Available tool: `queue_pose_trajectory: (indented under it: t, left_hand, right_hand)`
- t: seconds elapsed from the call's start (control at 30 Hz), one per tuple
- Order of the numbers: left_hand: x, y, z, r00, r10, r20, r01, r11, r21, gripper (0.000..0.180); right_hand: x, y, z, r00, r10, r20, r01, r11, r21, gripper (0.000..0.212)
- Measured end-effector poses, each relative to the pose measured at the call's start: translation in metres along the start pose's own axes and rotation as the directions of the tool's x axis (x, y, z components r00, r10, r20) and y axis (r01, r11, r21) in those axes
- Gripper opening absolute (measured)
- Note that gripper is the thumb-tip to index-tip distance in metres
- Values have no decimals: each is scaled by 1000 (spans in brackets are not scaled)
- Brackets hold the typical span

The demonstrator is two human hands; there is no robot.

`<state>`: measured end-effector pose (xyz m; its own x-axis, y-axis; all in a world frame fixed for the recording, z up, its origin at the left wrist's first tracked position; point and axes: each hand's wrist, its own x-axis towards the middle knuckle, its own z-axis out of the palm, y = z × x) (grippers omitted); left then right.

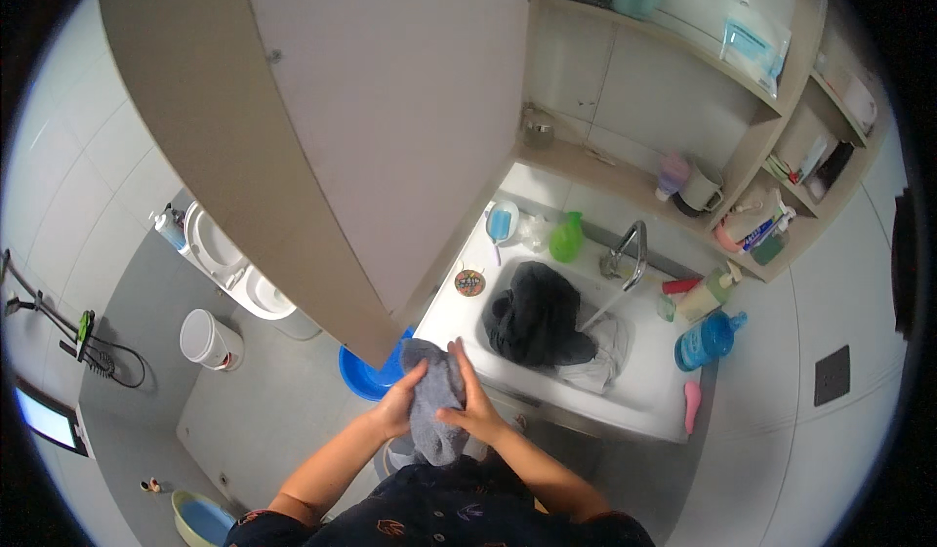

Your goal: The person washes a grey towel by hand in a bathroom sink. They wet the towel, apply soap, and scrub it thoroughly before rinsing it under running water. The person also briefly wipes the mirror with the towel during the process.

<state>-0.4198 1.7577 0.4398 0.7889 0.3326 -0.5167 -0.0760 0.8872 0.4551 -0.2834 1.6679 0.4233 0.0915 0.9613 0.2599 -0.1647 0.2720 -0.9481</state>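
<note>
Between my two hands, in front of my body and just short of the sink's front edge, is a bunched grey towel (435, 410). My left hand (398, 403) is closed on its left side, and my right hand (476, 405) presses it from the right with the thumb across the front. In the white sink (649, 371) lie a dark garment (535, 318) and, to its right, a white cloth (597, 357). Water runs from the chrome faucet (634, 254) down onto the white cloth.
Bottles crowd the sink's right side, including a blue bottle (705, 342) and a pump bottle (710, 293); a pink brush (692, 405) lies nearby. A green spray bottle (566, 238) stands behind. The cabinet door (322, 205) juts out at left. Below it are a blue basin (363, 375) and white bucket (207, 340).
</note>
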Motion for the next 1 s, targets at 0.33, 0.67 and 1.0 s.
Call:
queue_pose_trajectory:
  t: [0.33, 0.67, 1.0]
  left_hand:
    - [8, -3, 73, 881, 471, 44, -367, 623, 691, 57]
    - [-47, 37, 63, -386, 918, 87, -521, -295, 801, 48]
    - [-21, 52, 45, -334, 938, -92, -650, -159, 743, 53]
  right_hand:
    - [55, -1, -88, 810, 392, -437, -23, 765, 644, 53]
    - [141, -109, -47, 740, -469, -482, 591, 795, 134, 57]
    - [205, -74, -27, 719, -627, 299, 573, 292, -766, 52]
